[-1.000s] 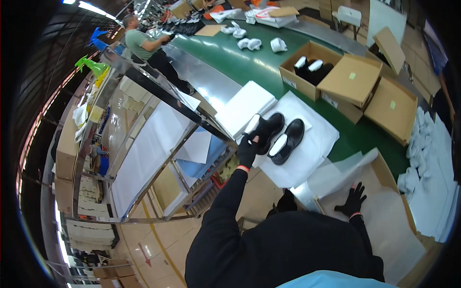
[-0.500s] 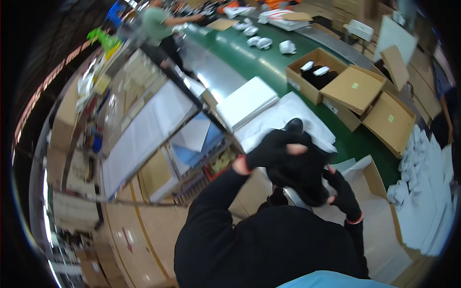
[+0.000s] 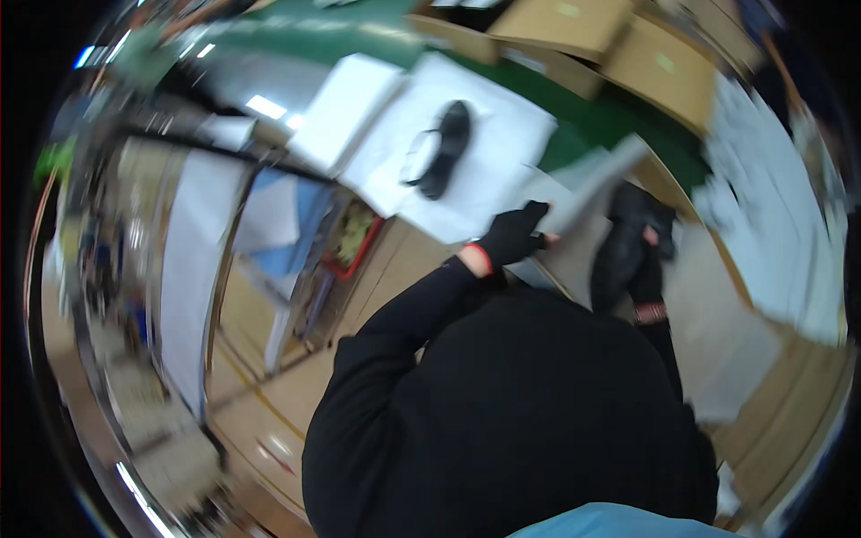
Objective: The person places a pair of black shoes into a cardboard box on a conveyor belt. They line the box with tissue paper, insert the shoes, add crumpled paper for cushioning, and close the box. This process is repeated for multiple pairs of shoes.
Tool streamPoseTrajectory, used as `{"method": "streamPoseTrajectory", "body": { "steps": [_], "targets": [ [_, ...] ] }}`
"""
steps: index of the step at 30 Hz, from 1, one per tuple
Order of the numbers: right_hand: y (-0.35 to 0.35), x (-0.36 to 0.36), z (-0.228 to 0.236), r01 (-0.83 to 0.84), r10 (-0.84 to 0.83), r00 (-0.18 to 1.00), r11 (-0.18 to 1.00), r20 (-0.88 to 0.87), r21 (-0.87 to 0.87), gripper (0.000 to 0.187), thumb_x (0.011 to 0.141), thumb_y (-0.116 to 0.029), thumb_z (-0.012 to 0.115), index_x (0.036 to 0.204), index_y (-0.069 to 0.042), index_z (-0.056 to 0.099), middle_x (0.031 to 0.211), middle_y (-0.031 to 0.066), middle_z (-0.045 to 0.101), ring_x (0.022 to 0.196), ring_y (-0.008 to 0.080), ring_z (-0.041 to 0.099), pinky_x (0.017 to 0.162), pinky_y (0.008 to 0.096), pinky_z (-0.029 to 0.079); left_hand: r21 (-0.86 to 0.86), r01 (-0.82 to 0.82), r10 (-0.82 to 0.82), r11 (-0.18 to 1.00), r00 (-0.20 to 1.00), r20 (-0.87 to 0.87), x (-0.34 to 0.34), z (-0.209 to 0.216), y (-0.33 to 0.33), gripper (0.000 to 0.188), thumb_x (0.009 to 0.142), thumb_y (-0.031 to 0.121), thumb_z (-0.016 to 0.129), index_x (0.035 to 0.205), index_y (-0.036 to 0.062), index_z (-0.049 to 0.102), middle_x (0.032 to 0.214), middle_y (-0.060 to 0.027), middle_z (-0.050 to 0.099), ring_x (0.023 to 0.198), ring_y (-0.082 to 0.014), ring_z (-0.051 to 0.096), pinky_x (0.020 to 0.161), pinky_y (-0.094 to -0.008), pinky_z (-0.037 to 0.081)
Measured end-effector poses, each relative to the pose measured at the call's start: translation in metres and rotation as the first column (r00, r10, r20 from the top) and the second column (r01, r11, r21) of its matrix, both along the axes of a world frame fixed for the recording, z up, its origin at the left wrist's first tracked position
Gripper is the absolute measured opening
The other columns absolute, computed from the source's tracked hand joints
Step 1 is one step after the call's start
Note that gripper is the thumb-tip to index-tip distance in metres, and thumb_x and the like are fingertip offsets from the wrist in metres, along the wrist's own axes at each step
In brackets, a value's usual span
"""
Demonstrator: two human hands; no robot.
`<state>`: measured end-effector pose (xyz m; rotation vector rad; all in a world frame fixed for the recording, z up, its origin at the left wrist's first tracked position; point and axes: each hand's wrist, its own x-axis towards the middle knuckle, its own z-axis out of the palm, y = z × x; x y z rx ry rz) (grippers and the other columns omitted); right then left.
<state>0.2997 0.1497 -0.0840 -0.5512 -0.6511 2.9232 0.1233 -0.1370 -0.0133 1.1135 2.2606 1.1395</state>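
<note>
My right hand (image 3: 647, 267), in a black fingerless glove, grips a black shoe (image 3: 619, 247) inside an open cardboard box (image 3: 674, 184). White tissue paper (image 3: 722, 323) lines this box, and a sheet of it stands up along the far side. My left hand (image 3: 518, 237), gloved the same way, is at the box's left edge. Its thumb and forefinger are apart, with nothing visible between them. Farther off, a second black shoe with a strap (image 3: 448, 148) lies on its own on white paper sheets (image 3: 502, 117).
A stack of white sheets (image 3: 345, 112) stands left of the lone shoe. Brown boxes (image 3: 560, 31) sit on the green table (image 3: 592, 121) at the back. White paper (image 3: 762, 215) is heaped on the right. A shelf holding blue and white sheets (image 3: 278, 215) stands at left.
The black shoe has moved down and right into the lined box with my right hand. My left hand has come off it. The other shoe on the white paper is now uncovered. The view has shifted.
</note>
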Motion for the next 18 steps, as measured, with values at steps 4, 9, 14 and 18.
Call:
{"method": "streamPoseTrajectory", "body": {
  "steps": [4,9,14,18],
  "targets": [
    [-0.002,0.001,-0.036,0.241,-0.178,0.889,0.965,0.422,-0.100,0.049,0.095,-0.044,0.052,0.127,-0.008,0.052,0.119,0.0064,0.059,0.107,0.0219,0.055,0.100,0.0345,0.041,-0.005,0.128,-0.128,0.992,0.991,-0.033,0.015,-0.018,0.019,0.054,0.083,0.015,0.063,0.135,0.0125,0.045,0.108,-0.0142,0.060,0.091,-0.0338,0.061,0.074,-0.0404,0.049],
    [-0.029,-0.023,0.000,0.335,-0.315,0.925,0.940,0.211,-0.066,0.054,0.091,-0.047,0.056,0.128,-0.008,0.052,0.119,0.0073,0.059,0.110,0.0233,0.054,0.100,0.0380,0.042,-0.063,0.138,-0.136,0.988,0.990,0.042,0.023,-0.011,0.015,0.055,0.083,0.012,0.063,0.135,0.0131,0.045,0.106,-0.0140,0.059,0.091,-0.0339,0.061,0.074,-0.0400,0.049],
    [-0.015,-0.068,-0.069,0.474,-0.466,0.874,0.880,0.135,-0.029,0.056,0.090,-0.048,0.058,0.129,-0.009,0.050,0.122,0.0072,0.057,0.111,0.0227,0.054,0.102,0.0385,0.041,-0.156,0.234,-0.239,0.960,0.971,-0.011,0.027,-0.021,0.019,0.055,0.083,0.011,0.062,0.135,0.0125,0.045,0.111,-0.0138,0.059,0.096,-0.0350,0.060,0.077,-0.0395,0.049],
    [-0.013,-0.058,-0.043,0.149,-0.117,0.941,0.986,0.316,-0.080,0.057,0.088,-0.051,0.058,0.125,-0.008,0.052,0.123,0.0124,0.056,0.110,0.0259,0.055,0.099,0.0432,0.044,-0.082,0.190,-0.182,0.978,0.979,0.088,0.030,-0.017,0.012,0.057,0.082,0.009,0.062,0.136,0.0157,0.044,0.109,-0.0132,0.059,0.091,-0.0340,0.061,0.074,-0.0390,0.049]
  ]
}}
